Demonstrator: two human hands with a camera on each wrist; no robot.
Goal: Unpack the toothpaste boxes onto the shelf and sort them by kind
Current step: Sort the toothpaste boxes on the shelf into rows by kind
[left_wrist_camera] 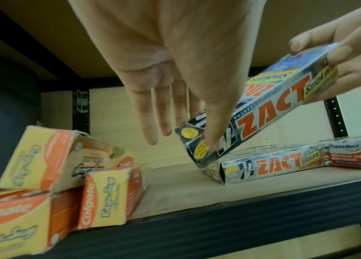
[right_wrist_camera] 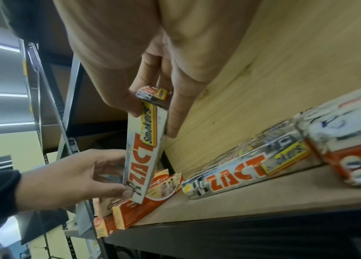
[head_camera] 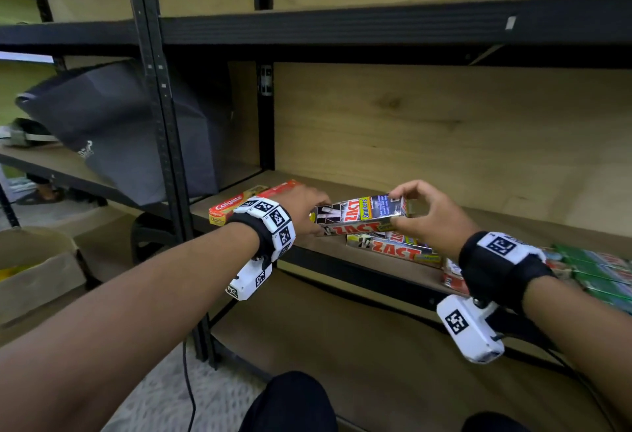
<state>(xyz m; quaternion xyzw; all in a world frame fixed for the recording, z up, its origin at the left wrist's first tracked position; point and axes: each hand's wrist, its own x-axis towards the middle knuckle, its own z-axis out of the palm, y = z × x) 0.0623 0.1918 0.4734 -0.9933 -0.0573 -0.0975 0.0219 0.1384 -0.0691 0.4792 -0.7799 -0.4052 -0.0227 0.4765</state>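
Both our hands carry one Zact Smokers box (head_camera: 359, 215): our left hand (head_camera: 307, 207) pinches its near end, our right hand (head_camera: 427, 216) grips the far end between thumb and curled fingers, just above the Zact boxes (head_camera: 393, 250) lying below. Dropped crooked, it could slide toward the Colgate boxes (left_wrist_camera: 42, 175) beside our left fingertips. Left of our left wrist, a cardboard carton (head_camera: 37, 270) holds something yellow.

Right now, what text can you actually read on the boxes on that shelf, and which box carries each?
"ZACT" and "Smokers": held box, gripped at its ends by left hand and right hand.
"ZACT": box lying on the shelf.
"Colgate": orange and yellow boxes at the left.
"Pepsodent": white and red box.
Green boxes and all fine print: too blurred.
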